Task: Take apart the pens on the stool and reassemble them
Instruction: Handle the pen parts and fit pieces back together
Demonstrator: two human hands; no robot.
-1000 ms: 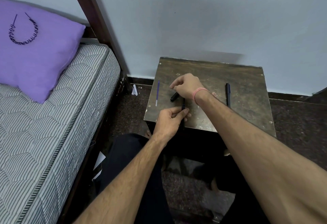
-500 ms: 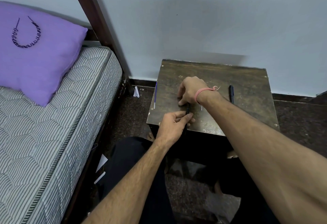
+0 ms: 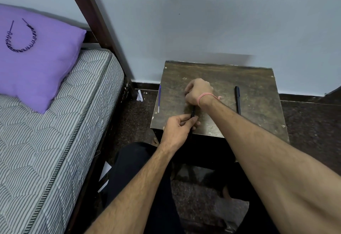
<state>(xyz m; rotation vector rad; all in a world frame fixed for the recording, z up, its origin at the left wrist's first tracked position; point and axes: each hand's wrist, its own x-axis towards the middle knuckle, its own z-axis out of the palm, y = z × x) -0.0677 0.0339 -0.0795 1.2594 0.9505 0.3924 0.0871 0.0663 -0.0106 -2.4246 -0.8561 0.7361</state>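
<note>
A: Which step is shown?
B: Apparently mid-disassembly or refitting of one pen; next calls for a straight pull or push.
A: The hands?
B: At 6 o'clock on the worn dark wooden stool [image 3: 258, 78], left hand [image 3: 178, 129] pinches the slim black pen barrel [image 3: 193, 112]; right hand [image 3: 198, 91], curled, meets its far end, contents hidden. At 9 o'clock lies a thin blue refill [image 3: 159, 98]; at 3, a capped black pen [image 3: 237, 99].

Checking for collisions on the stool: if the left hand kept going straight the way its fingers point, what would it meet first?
Probably the right hand. The left hand pinches the black pen barrel, which runs up and away straight to the right hand's heel. Only a short stretch of barrel separates them, though depth is unclear.
</note>
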